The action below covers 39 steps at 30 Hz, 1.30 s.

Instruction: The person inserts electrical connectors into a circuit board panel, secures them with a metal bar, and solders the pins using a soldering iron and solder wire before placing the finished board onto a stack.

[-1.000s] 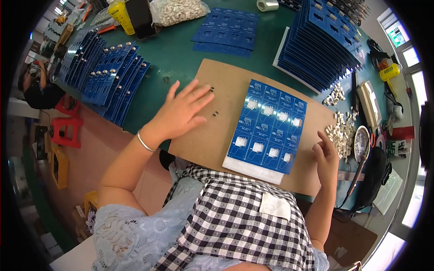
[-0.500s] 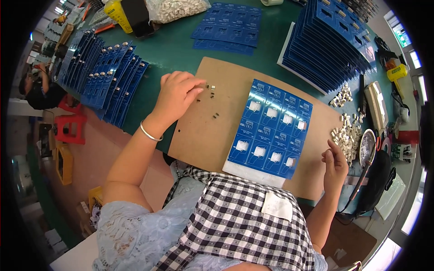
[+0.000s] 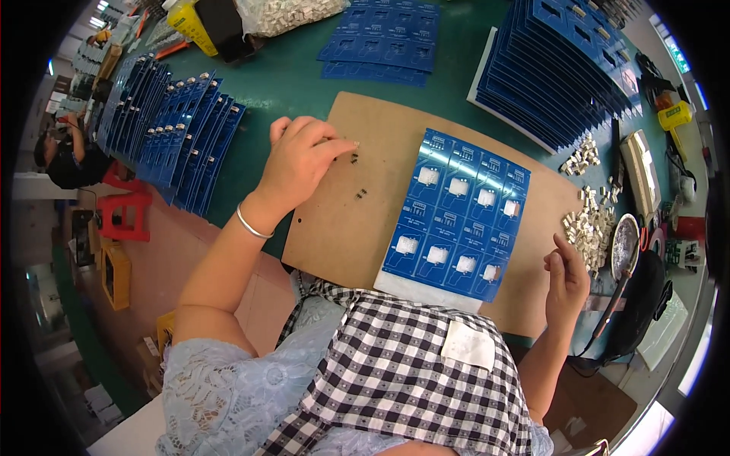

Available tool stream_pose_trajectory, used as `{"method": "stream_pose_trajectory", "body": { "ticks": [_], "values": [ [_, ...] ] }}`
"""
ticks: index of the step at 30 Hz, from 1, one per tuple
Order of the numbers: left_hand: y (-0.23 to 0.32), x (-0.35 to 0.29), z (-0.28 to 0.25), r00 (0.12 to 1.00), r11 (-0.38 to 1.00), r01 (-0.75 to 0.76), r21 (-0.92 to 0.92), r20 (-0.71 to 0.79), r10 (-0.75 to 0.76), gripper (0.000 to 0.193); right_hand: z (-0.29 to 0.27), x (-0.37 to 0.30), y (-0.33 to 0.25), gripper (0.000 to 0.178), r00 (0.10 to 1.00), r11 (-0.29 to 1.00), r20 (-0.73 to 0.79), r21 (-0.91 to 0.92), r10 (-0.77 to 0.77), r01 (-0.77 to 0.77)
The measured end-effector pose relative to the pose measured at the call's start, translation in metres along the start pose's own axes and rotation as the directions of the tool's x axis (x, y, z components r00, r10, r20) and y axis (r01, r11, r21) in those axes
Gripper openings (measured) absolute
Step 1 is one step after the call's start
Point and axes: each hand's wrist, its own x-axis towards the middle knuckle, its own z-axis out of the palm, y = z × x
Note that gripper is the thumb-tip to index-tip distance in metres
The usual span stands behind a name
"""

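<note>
My left hand (image 3: 300, 163) is over the upper left of a brown board (image 3: 327, 239), thumb and forefinger pinched together at a tiny silver part (image 3: 357, 144). Small dark parts (image 3: 361, 194) lie on the board just below those fingertips. A blue circuit board panel (image 3: 426, 211) rests on a white pad (image 3: 411, 291) between my hands. Several white patches show in its cutouts. My right hand (image 3: 567, 280) hovers by the brown board's right edge, forefinger extended and the other fingers loosely bent, with nothing visible in it. Beside it lies a heap of small silver metal parts (image 3: 589, 228).
Stacked blue panels stand at the back right (image 3: 525, 91) and left (image 3: 171, 140); flat panels (image 3: 376, 42) lie behind. A bag of small parts (image 3: 293, 15) and a yellow bottle (image 3: 190, 29) are at the back. On the right are a round metal dish (image 3: 625, 242) and a black pouch (image 3: 642, 304).
My left fingertips have moved slightly right and closed at the small silver part, which lay beside them before. My right hand has barely moved. The view has shifted a little.
</note>
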Motion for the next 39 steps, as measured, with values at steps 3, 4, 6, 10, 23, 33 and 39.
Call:
{"method": "stream_pose_trajectory", "body": {
  "ticks": [3, 4, 6, 10, 23, 33, 39],
  "values": [
    [-0.003, 0.003, -0.001, 0.993, 0.993, -0.117, -0.003, 0.018, 0.117, 0.024, 0.000, -0.002, 0.001, 0.025, 1.000, 1.000, -0.007, 0.002, -0.017, 0.017],
    [-0.004, 0.002, -0.001, 0.988, 0.988, -0.156, 0.013, 0.016, 0.156, 0.026, -0.001, -0.004, 0.002, 0.025, 1.000, 1.000, -0.012, -0.002, -0.008, 0.008],
    [-0.009, -0.001, 0.001, 0.989, 0.990, -0.143, 0.008, 0.022, 0.143, 0.026, -0.002, -0.008, 0.005, 0.025, 1.000, 1.000, -0.018, -0.006, 0.004, -0.004],
    [-0.010, -0.001, 0.004, 0.993, 0.993, -0.116, -0.007, 0.013, 0.116, 0.027, -0.002, -0.010, 0.007, 0.025, 0.999, 0.999, -0.031, -0.017, 0.030, -0.030],
    [0.010, -0.014, -0.002, 0.994, 0.992, -0.113, -0.048, -0.005, 0.113, 0.029, 0.000, -0.008, 0.005, 0.024, 1.000, 1.000, -0.024, -0.001, 0.008, -0.008],
    [0.013, -0.020, -0.003, 0.988, 0.990, -0.137, -0.035, 0.065, 0.139, 0.028, -0.014, -0.014, 0.012, 0.024, 0.997, 0.999, -0.069, -0.001, 0.032, -0.033],
    [0.022, -0.015, -0.002, 0.995, 0.993, -0.085, -0.079, 0.037, 0.088, 0.026, -0.036, -0.025, 0.022, 0.022, 0.963, 0.994, -0.248, 0.026, 0.106, -0.103]
  ]
}}
